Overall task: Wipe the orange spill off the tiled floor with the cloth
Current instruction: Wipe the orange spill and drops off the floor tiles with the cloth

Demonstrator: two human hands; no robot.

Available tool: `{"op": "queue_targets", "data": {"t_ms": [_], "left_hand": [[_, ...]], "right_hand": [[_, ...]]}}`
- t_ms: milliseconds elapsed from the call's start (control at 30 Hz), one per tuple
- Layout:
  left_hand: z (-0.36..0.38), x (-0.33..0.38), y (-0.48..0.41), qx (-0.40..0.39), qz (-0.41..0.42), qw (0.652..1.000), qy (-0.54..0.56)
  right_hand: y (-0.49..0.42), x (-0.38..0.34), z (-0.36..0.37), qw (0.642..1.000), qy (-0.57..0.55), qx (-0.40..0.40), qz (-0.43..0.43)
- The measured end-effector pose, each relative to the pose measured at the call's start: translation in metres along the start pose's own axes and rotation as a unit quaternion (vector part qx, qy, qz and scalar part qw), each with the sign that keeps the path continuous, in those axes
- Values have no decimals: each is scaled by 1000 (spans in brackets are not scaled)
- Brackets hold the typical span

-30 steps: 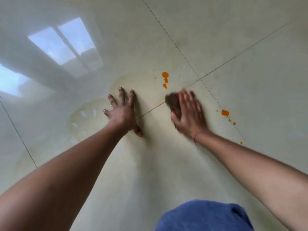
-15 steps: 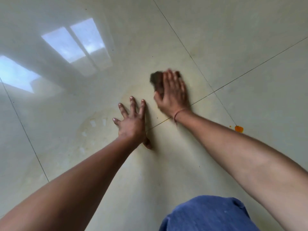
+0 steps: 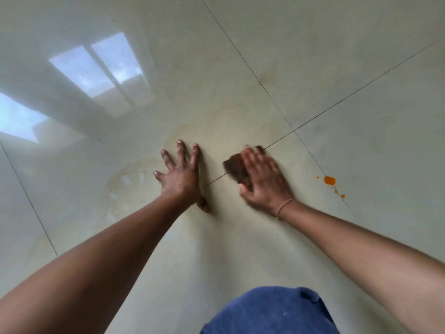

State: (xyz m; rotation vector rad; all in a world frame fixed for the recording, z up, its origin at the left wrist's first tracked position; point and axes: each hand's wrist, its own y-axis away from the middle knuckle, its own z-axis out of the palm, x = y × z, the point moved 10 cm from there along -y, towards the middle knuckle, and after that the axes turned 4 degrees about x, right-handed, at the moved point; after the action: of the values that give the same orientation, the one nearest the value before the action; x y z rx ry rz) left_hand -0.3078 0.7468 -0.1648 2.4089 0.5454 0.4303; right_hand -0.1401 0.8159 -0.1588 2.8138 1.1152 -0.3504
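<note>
My right hand (image 3: 263, 179) lies flat on a dark brown cloth (image 3: 234, 168) and presses it to the pale tiled floor (image 3: 240, 68), on a grout line; the hand is motion-blurred. Most of the cloth is hidden under the palm. An orange spill (image 3: 329, 180) with a few small drops trailing from it sits on the floor to the right of that hand, apart from the cloth. My left hand (image 3: 180, 174) is spread flat on the floor to the left of the cloth, holding nothing.
A faint yellowish smear (image 3: 130, 179) marks the tile left of my left hand. Window reflections (image 3: 101, 68) shine on the glossy floor at upper left. My knee in blue fabric (image 3: 267, 312) is at the bottom edge.
My right hand has slid the cloth back toward me and to the right. The orange drops seen beyond the hands one second ago are gone. My left hand stays planted.
</note>
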Motion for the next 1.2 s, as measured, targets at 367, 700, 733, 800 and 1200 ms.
{"op": "queue_targets", "data": {"t_ms": [367, 700, 733, 800, 1200], "left_hand": [[-3, 0, 7, 31, 5, 999, -12], [51, 100, 64, 29, 259, 930, -257], [65, 112, 72, 18, 270, 933, -238], [87, 133, 84, -13, 261, 946, -191], [100, 154, 88, -94, 190, 956, -203]], "right_hand": [[98, 32, -10, 998, 11, 5, 62], [187, 53, -21, 994, 5, 27, 104], [182, 79, -26, 986, 11, 30, 161], [160, 104, -32, 965, 7, 50, 258], [207, 111, -31, 954, -19, 45, 297]]}}
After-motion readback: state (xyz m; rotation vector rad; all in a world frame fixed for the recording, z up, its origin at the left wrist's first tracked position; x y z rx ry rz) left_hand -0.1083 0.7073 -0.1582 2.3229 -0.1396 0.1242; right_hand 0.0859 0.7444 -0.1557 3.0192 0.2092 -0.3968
